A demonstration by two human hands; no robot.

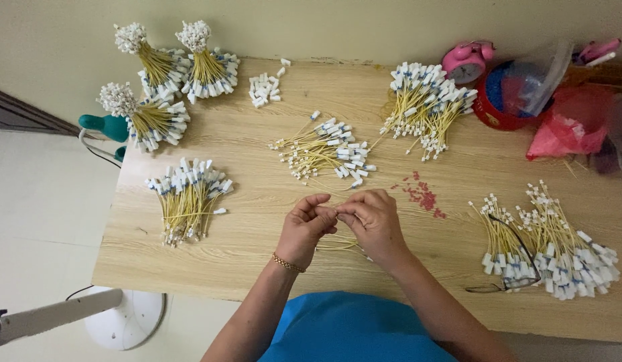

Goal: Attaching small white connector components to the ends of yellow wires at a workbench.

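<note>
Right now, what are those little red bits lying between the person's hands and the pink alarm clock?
In the head view, small red pieces lie scattered on the wooden table, between the right hand and the pink alarm clock.

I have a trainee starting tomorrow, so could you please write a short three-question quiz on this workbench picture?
1. True or false: both hands meet over the table and pinch thin yellow wires between them.
2. Which wrist wears a gold bracelet? A) left B) right C) neither
3. What small loose items lie just right of the hands?

Key
1. True: the left hand and right hand touch at the fingertips, wires trailing beneath.
2. A.
3. Red bits, scattered on the wood between the hands and the right-side bundles.
</note>
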